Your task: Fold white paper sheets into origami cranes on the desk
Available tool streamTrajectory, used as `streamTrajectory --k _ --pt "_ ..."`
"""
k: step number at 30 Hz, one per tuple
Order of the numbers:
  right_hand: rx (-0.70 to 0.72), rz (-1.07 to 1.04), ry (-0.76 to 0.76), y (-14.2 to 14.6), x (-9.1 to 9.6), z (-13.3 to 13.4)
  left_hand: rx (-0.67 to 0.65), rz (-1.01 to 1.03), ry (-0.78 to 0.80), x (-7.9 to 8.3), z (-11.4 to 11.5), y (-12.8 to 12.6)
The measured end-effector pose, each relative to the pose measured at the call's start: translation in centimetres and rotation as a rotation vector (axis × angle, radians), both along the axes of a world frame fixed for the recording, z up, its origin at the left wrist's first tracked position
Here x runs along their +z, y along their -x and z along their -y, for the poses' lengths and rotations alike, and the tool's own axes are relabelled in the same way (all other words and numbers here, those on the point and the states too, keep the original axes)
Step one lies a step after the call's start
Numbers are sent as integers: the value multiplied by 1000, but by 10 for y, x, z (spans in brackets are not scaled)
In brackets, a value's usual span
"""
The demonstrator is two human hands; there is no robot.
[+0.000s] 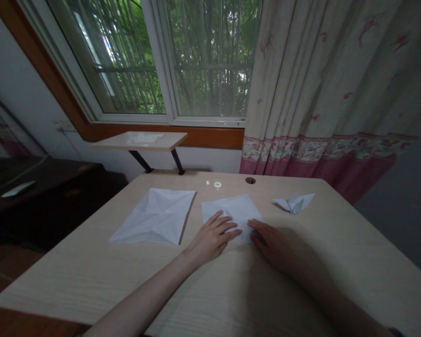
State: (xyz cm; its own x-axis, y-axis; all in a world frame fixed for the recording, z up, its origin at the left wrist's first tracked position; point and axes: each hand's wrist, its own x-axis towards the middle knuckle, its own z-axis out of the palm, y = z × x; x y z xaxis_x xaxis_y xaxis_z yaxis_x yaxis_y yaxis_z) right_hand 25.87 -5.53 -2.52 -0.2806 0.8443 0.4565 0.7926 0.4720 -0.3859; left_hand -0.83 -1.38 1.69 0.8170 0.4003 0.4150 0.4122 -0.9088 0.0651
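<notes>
A white sheet of paper (pixel 243 206) lies on the table in front of me, partly covered by both hands. My left hand (pixel 213 235) rests on its left side with fingers spread and stretched out. At its right edge, my right hand (pixel 269 239) touches the paper with the fingertips; the fingers are extended, and the thumb is partly in shadow. To the left lies a larger creased white sheet (pixel 157 217), unfolded and nearly flat. A folded paper crane (pixel 294 203) with wings spread stands at the right, apart from my hands.
The pale wooden table (pixel 126 276) has a round cable hole (pixel 250 180) near its back edge. A raised shelf (pixel 115 140) at the back left carries some white paper (pixel 145 137). Behind are a window and a floral curtain (pixel 287 117). A dark cabinet (pixel 49 187) stands at the left.
</notes>
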Motion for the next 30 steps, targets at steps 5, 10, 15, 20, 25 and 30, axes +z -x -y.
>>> streamTrajectory --k 5,10,15,20,25,30 --pt "-9 52 -24 1 4 5 19 4 -58 -3 -5 2" --pt "2 75 -34 4 10 8 58 17 -118 -5 -9 5" --pt "67 79 -26 8 22 11 181 -18 -112 -6 -5 4" --pt "72 70 0 12 25 14 218 -87 -71 -1 -1 2" --pt "52 87 0 14 26 17 179 -74 -31 3 2 0" --pt "66 141 -13 13 26 16 121 -69 47 3 1 1"
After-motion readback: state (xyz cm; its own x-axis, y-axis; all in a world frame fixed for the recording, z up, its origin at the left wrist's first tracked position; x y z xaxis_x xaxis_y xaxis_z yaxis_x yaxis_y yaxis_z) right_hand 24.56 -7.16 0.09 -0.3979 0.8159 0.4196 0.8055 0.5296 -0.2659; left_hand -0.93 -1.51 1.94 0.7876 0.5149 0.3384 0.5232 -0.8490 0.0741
